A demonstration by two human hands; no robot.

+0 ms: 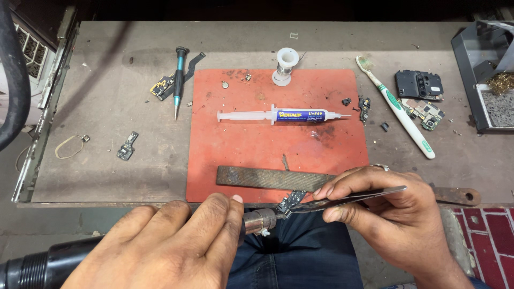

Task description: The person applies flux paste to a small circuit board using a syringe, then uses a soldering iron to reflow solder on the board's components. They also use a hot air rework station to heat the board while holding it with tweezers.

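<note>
A small circuit board (289, 200) sits just past the workbench's near edge (107, 204), above your lap, pinched by tweezers (353, 198). Your right hand (385, 214) grips them, their long axis running left toward the board. Your left hand (171, 243) wraps a hot-air tool (48, 265), its nozzle (259, 220) touching the board from the left.
</note>
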